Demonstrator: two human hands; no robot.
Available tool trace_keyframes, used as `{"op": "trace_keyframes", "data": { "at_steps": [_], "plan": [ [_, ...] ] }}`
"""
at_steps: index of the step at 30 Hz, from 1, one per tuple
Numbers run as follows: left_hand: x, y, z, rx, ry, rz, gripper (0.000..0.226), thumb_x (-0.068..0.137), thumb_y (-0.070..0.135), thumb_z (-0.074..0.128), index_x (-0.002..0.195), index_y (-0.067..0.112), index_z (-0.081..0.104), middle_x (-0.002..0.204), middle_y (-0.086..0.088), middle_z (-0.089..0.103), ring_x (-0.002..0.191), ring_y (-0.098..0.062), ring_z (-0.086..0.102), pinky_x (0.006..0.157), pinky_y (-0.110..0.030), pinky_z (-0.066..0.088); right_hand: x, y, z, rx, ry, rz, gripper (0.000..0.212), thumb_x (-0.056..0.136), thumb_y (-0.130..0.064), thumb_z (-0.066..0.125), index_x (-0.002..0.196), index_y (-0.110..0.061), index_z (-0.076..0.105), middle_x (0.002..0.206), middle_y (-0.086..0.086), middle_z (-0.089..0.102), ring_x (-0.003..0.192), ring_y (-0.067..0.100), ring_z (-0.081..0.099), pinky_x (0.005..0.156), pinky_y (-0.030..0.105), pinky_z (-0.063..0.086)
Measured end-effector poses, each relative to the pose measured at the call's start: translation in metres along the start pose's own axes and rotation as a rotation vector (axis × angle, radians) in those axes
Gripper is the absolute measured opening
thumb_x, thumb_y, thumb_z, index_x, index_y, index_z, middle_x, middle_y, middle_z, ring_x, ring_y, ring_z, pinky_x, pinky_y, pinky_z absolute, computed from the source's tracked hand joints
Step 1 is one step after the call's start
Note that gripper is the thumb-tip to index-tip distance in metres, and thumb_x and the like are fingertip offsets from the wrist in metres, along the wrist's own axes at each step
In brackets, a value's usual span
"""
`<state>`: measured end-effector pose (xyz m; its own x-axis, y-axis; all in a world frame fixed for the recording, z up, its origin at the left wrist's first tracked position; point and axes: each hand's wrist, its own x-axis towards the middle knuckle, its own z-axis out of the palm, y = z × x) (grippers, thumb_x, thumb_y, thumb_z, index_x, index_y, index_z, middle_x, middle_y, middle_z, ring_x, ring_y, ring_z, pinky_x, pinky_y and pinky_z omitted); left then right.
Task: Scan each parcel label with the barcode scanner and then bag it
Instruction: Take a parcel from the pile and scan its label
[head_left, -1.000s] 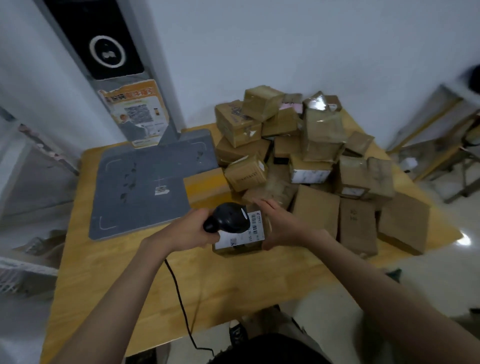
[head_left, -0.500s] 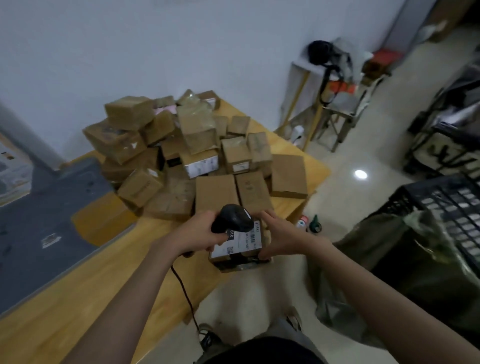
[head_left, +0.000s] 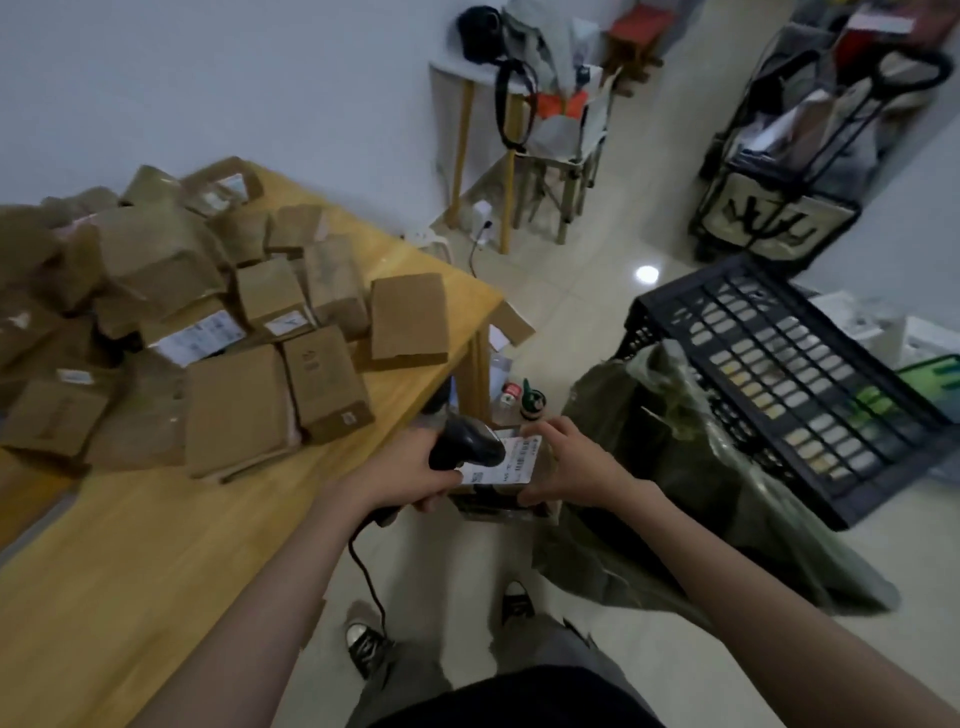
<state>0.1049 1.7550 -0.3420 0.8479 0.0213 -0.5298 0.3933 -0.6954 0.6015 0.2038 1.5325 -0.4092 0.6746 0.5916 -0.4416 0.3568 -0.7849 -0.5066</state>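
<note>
- I'm holding the parcel (head_left: 511, 496) at lower centre of the frame, off the table edge and over the floor, just left of the green bag (head_left: 691, 499).
- Right hand (head_left: 569, 465) is gripping the parcel's right side: fingers curled over the top edge by the label (head_left: 511, 460), thumb low on the near face.
- Left hand (head_left: 410, 470) is clenching the barcode scanner (head_left: 465, 444) by its handle; the scanner's head is sitting over the label's left part. Cable (head_left: 366, 566) is hanging from it toward the floor.
- Handling guess: small taped cardboard box, stiff, probably light, since one hand is carrying it. Tape looks glossy, so maybe a bit slippery; I can't tell what's inside, so I'm treating it as fragile.
- Where to hold: opposite side faces, clear of the label so the barcode isn't covered.
- Bag is thin, soft plastic, slumping against the black crate (head_left: 789, 364); I can't tell how open its mouth is, so I'm expecting to lower the box in rather than drop it.
- Remaining parcels (head_left: 234, 332) are sitting in a loose heap on the wooden table (head_left: 130, 545), left of frame; the stack looks easy to topple.
</note>
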Motion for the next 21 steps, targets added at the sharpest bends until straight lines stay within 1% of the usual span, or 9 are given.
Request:
{"op": "trace_keyframes", "data": {
  "at_steps": [2,3,6,7,10,13,15,18,21],
  "plan": [
    [0.018,0.016,0.014,-0.021,-0.059,0.002,0.009,0.089,0.017,0.064,0.089,0.012,0.057,0.075,-0.010,0.071,0.060,-0.026,0.071,0.055,-0.029,0.057,-0.009,0.031,-0.002,0.004,0.015,0.079,0.091,0.066,-0.051,0.085,0.143,-0.035,0.039,0.146,-0.002,0.033,0.126,0.023,0.049,0.099,0.038,0.049],
    [0.027,0.024,0.020,-0.020,-0.085,0.005,0.008,0.090,0.017,0.064,0.091,0.014,0.057,0.079,-0.013,0.071,0.060,-0.027,0.071,0.057,-0.032,0.058,-0.012,0.045,-0.002,0.004,0.024,0.112,0.091,0.065,-0.051,0.086,0.142,-0.035,0.040,0.145,-0.002,0.032,0.125,0.023,0.049,0.098,0.039,0.050],
    [0.051,0.043,0.035,0.000,-0.138,0.036,0.017,0.091,0.016,0.064,0.088,0.028,0.052,0.081,-0.010,0.069,0.056,-0.020,0.069,0.054,-0.030,0.058,-0.022,0.081,-0.001,0.001,0.053,0.187,0.090,0.063,-0.048,0.086,0.140,-0.037,0.040,0.144,0.000,0.030,0.128,0.024,0.044,0.098,0.044,0.051],
    [0.059,0.047,0.040,0.006,-0.155,0.042,0.017,0.091,0.017,0.064,0.088,0.029,0.052,0.081,-0.010,0.069,0.056,-0.020,0.069,0.053,-0.029,0.057,-0.025,0.090,-0.001,-0.007,0.054,0.214,0.089,0.064,-0.047,0.086,0.139,-0.037,0.040,0.144,0.000,0.029,0.130,0.024,0.042,0.097,0.044,0.052],
    [0.082,0.057,0.053,0.010,-0.212,0.034,0.011,0.090,0.018,0.066,0.095,0.018,0.057,0.081,-0.010,0.068,0.057,-0.021,0.069,0.053,-0.028,0.056,-0.030,0.118,0.000,-0.045,0.047,0.311,0.082,0.072,-0.043,0.082,0.141,-0.034,0.039,0.148,0.004,0.022,0.134,0.026,0.036,0.092,0.045,0.053],
    [0.103,0.067,0.062,0.015,-0.264,0.054,0.015,0.090,0.016,0.066,0.101,0.011,0.058,0.082,-0.013,0.068,0.055,-0.020,0.068,0.053,-0.031,0.057,-0.033,0.144,0.003,-0.068,0.002,0.429,0.071,0.086,-0.029,0.072,0.146,-0.027,0.035,0.157,0.011,0.012,0.137,0.036,0.034,0.098,0.050,0.049],
    [0.114,0.074,0.066,0.035,-0.300,0.089,0.012,0.089,0.014,0.066,0.098,0.015,0.058,0.083,-0.014,0.069,0.054,-0.021,0.069,0.054,-0.034,0.059,-0.036,0.155,0.006,-0.077,-0.062,0.503,0.067,0.091,-0.021,0.066,0.148,-0.027,0.033,0.155,0.013,0.017,0.134,0.040,0.038,0.100,0.051,0.046],
    [0.125,0.080,0.071,0.040,-0.307,0.129,0.018,0.088,0.011,0.067,0.088,0.025,0.055,0.079,-0.010,0.068,0.052,-0.020,0.069,0.055,-0.038,0.061,-0.042,0.162,0.006,-0.049,-0.150,0.520,0.059,0.093,-0.023,0.063,0.147,-0.026,0.039,0.144,0.012,0.034,0.123,0.037,0.050,0.098,0.049,0.049],
    [0.128,0.084,0.073,0.025,-0.311,0.135,0.020,0.087,0.009,0.067,0.085,0.026,0.055,0.079,-0.010,0.068,0.055,-0.022,0.070,0.059,-0.044,0.062,-0.044,0.159,-0.002,-0.033,-0.151,0.506,0.056,0.093,-0.024,0.063,0.145,-0.026,0.043,0.137,0.010,0.040,0.117,0.033,0.055,0.091,0.043,0.051]
  ]
}}
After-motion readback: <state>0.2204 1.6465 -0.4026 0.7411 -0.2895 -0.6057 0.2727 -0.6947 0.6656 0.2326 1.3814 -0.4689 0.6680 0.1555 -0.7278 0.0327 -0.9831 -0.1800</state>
